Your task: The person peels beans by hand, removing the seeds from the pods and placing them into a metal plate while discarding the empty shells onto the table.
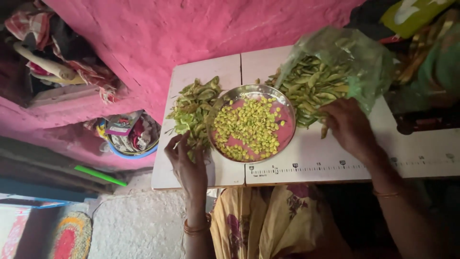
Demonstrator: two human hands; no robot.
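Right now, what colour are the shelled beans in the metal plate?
Pale yellow-green, seen best in the head view: the shelled beans lie loose in the metal plate.

both forearms are stretched forward, a bangle worn on each wrist. the left hand (188, 163) is held palm down, fingers loosely curled. the right hand (349, 125) is spread flat, fingers pointed forward and left.

Steel plate (288, 111) of shelled beans (249, 127) mid-table (335, 158); empty pods (194, 109) piled left of it; bag (354, 52) of whole pods (314, 86) right, behind.
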